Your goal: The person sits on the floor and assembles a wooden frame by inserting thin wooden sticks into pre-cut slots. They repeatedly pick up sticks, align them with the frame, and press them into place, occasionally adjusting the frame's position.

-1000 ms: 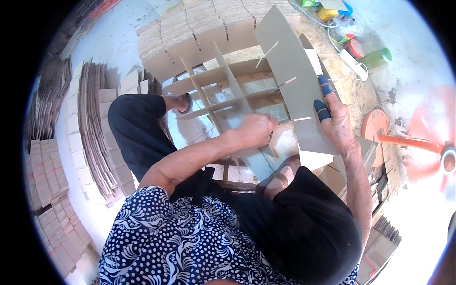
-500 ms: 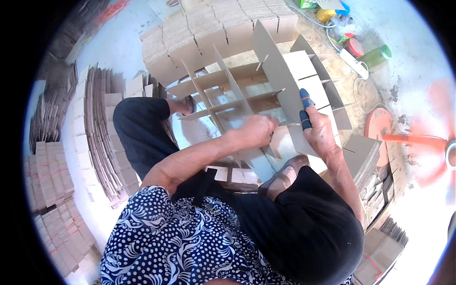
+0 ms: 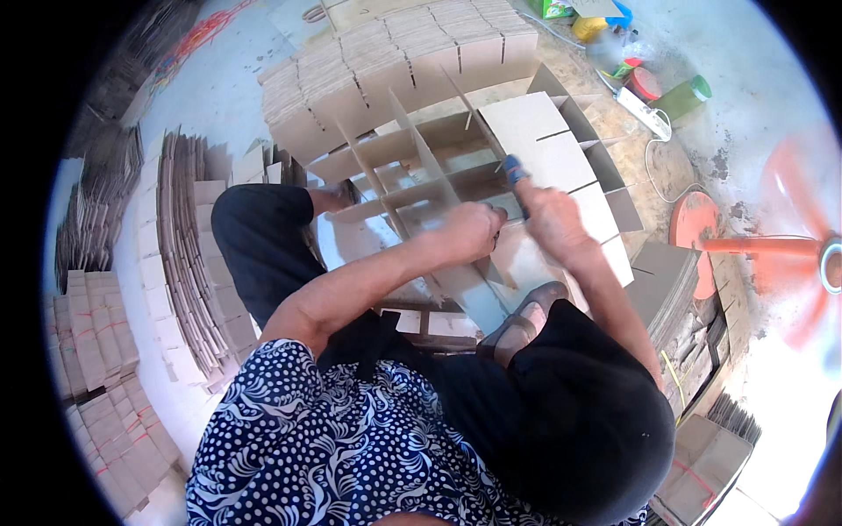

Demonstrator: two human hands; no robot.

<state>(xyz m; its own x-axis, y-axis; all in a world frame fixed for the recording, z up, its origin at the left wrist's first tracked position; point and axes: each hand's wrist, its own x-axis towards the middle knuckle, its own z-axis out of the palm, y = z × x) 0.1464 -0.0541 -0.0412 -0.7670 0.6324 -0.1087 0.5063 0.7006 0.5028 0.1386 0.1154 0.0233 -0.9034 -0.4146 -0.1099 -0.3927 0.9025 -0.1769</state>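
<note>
My left hand (image 3: 474, 230) and right hand (image 3: 548, 223) clench the slotted brown cardboard divider grid (image 3: 456, 171); its long strips run toward eleven o'clock, right hand nearer the loose panel (image 3: 548, 145).

left hand (image 3: 472, 230): closed on the near edge of a cardboard grid (image 3: 438, 171), fingers curled
right hand (image 3: 548, 219): beside the left, gripping a slotted cardboard strip (image 3: 561, 162), blue tape on a finger
far: stack of cut strips (image 3: 395, 61)
left: bundled cardboard (image 3: 184, 254)
right: orange fan (image 3: 789, 245), green bottle (image 3: 684, 96)
</note>
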